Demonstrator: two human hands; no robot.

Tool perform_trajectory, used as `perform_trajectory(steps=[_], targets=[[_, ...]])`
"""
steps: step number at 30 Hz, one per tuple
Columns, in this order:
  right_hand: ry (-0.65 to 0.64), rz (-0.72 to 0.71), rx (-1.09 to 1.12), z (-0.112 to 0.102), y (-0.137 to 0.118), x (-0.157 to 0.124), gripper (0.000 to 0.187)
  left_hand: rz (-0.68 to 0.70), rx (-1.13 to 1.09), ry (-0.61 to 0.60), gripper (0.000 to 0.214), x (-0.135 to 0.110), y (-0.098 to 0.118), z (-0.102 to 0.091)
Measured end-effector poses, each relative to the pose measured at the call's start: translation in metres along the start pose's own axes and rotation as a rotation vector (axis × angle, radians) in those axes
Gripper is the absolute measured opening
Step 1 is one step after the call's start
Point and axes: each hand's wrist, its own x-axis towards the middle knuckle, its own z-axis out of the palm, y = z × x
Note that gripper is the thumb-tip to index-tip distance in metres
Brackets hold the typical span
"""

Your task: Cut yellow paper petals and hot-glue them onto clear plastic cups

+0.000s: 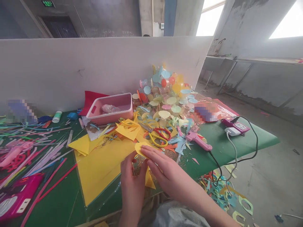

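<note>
My left hand [132, 183] and my right hand [165, 171] meet at the table's near edge. Together they hold a small clear cup [138, 165] with brownish bits inside. A yellow paper disc [141, 147] rests over its top, under my right fingertips. My left fingers curl round the cup's side. My right fingers lie flat and pressed on the disc. A large yellow paper sheet [101, 165] lies beneath my hands. Just beyond the disc lie scissors with yellow handles [157, 140] and scissors with red handles [163, 132].
A pink glue gun [198, 141] with a black cord lies to the right, near a pink power strip [235, 125]. A pink tray [111, 108] holds a clear bottle. Capped cups are piled [165, 91] at the back. Coloured sticks [35, 154] cover the left. Paper scraps litter the floor [227, 195].
</note>
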Motion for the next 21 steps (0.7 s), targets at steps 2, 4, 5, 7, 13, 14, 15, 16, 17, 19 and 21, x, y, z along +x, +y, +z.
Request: perform_trajectory(steps=[2, 4, 5, 7, 13, 14, 15, 16, 17, 19, 21], targets=[[-0.033, 0.014, -0.018, -0.0006, -0.0014, -0.002, 0.048, -0.016, 0.022, -0.004, 0.042, -0.0009, -0.0024, -0.0002], [-0.055, 0.029, -0.027, -0.0019, -0.0027, -0.0036, 0.054, -0.043, 0.027, -0.015, 0.041, -0.0018, -0.0021, -0.0008], [-0.064, 0.031, -0.029, -0.0025, -0.0032, -0.0043, 0.057, -0.05, 0.021, -0.02, 0.041, -0.0023, -0.0012, -0.0012], [-0.089, 0.014, -0.031, -0.0031, -0.0035, -0.0053, 0.06, -0.043, 0.005, -0.032, 0.039, -0.0034, 0.0012, -0.0015], [-0.017, 0.012, -0.004, 0.0012, -0.0004, -0.0058, 0.065, -0.048, -0.033, -0.045, 0.037, -0.0058, 0.0022, -0.0015], [-0.006, 0.014, -0.01, 0.002, 0.0001, -0.0053, 0.065, -0.054, -0.039, -0.047, 0.038, -0.0062, 0.0015, -0.0016], [-0.015, 0.007, -0.023, 0.0026, 0.0004, -0.0049, 0.064, -0.061, -0.044, -0.052, 0.038, -0.0065, 0.0009, -0.0017], [-0.039, -0.005, -0.037, 0.0032, 0.0008, -0.0044, 0.063, -0.07, -0.049, -0.059, 0.039, -0.0069, 0.0005, -0.0019], [-0.062, -0.019, -0.051, 0.0038, 0.0011, -0.0041, 0.062, -0.083, -0.056, -0.066, 0.04, -0.0072, 0.0005, -0.0021], [-0.053, -0.033, -0.077, 0.005, 0.002, -0.0037, 0.063, -0.116, -0.076, -0.072, 0.041, -0.0077, 0.0017, -0.0024], [0.007, -0.034, -0.101, 0.0065, 0.003, -0.0036, 0.067, -0.129, -0.099, -0.069, 0.042, -0.0079, 0.0037, -0.0028]])
